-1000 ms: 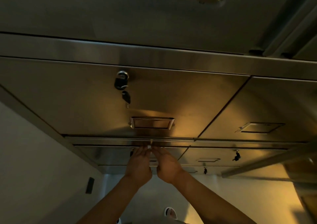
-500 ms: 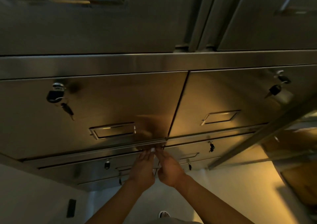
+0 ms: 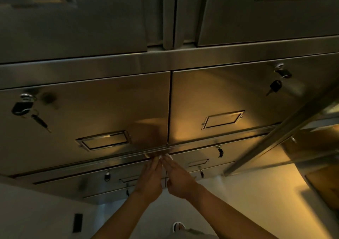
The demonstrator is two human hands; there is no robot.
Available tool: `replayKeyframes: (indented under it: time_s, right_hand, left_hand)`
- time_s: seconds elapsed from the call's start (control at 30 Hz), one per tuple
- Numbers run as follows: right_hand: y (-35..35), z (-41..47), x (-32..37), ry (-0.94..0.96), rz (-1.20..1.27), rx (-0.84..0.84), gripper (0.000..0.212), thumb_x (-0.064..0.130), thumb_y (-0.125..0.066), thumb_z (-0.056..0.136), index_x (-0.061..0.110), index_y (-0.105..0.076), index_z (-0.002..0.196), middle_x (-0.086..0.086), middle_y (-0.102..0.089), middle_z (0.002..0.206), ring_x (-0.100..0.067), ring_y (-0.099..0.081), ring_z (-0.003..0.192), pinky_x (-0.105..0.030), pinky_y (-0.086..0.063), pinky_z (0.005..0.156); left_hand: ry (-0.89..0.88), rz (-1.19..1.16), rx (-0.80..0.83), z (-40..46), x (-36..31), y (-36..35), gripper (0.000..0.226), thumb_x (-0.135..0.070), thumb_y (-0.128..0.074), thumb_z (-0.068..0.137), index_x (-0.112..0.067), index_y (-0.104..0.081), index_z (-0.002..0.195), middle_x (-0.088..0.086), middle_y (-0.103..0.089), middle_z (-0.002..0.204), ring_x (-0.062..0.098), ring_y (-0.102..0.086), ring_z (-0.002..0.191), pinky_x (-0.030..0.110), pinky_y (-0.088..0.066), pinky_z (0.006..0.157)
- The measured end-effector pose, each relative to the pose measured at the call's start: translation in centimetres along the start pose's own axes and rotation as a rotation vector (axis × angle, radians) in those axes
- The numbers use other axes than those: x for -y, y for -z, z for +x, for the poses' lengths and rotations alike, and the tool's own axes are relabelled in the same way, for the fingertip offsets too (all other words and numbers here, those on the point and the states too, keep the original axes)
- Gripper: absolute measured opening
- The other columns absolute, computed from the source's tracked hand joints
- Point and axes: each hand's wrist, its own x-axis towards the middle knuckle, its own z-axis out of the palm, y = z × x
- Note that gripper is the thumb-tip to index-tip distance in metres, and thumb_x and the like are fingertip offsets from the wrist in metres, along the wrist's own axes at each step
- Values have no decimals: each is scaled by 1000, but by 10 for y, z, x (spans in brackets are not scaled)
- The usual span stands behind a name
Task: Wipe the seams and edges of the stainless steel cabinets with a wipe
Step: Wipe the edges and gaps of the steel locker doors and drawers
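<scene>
The stainless steel cabinet (image 3: 91, 108) fills the head view with rows of drawers. A vertical seam (image 3: 169, 110) parts the two upper drawers and meets a horizontal rail (image 3: 211, 138) beneath them. My left hand (image 3: 149, 182) and my right hand (image 3: 178, 180) reach side by side to that junction, fingers straight. A small white wipe (image 3: 162, 156) shows only as slivers at the fingertips, pressed against the rail. Most of the wipe is hidden by the fingers.
Keys hang from locks on the left drawer (image 3: 22, 106) and the right drawer (image 3: 278, 77). Recessed handles (image 3: 104, 140) (image 3: 222, 118) sit low on both. A slanted steel post (image 3: 275, 134) crosses at right. Lower drawers carry small keys (image 3: 220, 151). A shoe (image 3: 178, 226) shows on the pale floor.
Both hands have slid right along the horizontal rail, from under the left drawer's handle to the vertical seam junction. The view has panned right with them.
</scene>
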Motion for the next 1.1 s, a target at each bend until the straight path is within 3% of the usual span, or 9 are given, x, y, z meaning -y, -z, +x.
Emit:
replayKeyframes:
  time_s: [0.1,0.17,0.27,0.33,0.47,0.53,0.7,0.97,1.1]
  right_hand:
    - [-3,6,-1,-7,1,-22,93,-5,-55,85,7,-9,164,-11,-4,171,-23,-5,159,-20,6,123]
    - [-6,6,-2,1,-13,-43,90,-3,-56,84,5,-13,163,-12,-8,171,-26,-10,159,-20,7,122]
    - [-11,7,-4,16,-61,-68,88,1,-61,81,0,-24,160,-18,-21,168,-36,-21,156,-36,-1,127]
    - [-9,7,-2,5,-141,-55,90,7,-63,83,2,-20,162,-16,-17,169,-33,-16,158,-41,-5,130]
    - [-1,7,-3,-2,-229,-10,94,12,-60,88,10,-7,165,-9,-6,173,-25,-3,160,-34,10,123]
    - [4,6,-6,29,-234,18,96,11,-61,86,9,-7,165,-9,-6,173,-24,-4,160,-32,10,125]
    - [7,7,-12,61,-189,65,99,9,-61,78,9,-12,165,-9,-11,172,-23,-7,160,-42,-11,130]
    - [4,15,-11,99,-173,65,99,5,-60,77,10,-14,165,-7,-12,172,-20,-6,160,-28,5,126]
    - [-2,23,-7,125,-132,78,96,3,-61,74,6,-22,162,-12,-23,169,-24,-18,158,-34,-5,130]
  left_hand:
    - [-14,45,-14,-7,4,3,89,3,-46,84,-11,-9,164,10,-8,172,32,-18,158,53,-24,126]
    - [1,54,-33,-13,4,0,91,5,-46,85,-12,-5,164,6,-2,174,26,-9,160,47,-19,128]
    - [11,102,13,-20,4,-5,89,1,-41,90,-17,11,160,4,12,172,23,5,161,44,-9,130]
    - [34,129,20,-22,3,-7,87,-3,-40,93,-17,20,155,4,20,170,22,11,160,39,1,130]
    - [82,140,43,-19,0,-4,91,-5,-44,95,-14,28,151,5,28,167,20,18,158,34,10,128]
    - [71,142,29,-18,-2,-4,95,-3,-45,93,-14,30,151,4,30,166,19,19,158,37,5,130]
    - [68,71,-43,-15,-9,-7,94,-1,-45,94,-14,22,159,2,24,170,18,19,158,36,3,130]
    - [121,89,-65,-13,-2,-7,95,-3,-50,91,-13,12,162,2,12,172,20,6,160,39,0,131]
    - [121,106,-59,-12,13,-2,94,-6,-55,89,-12,-1,165,5,-4,174,24,-12,159,40,-12,130]
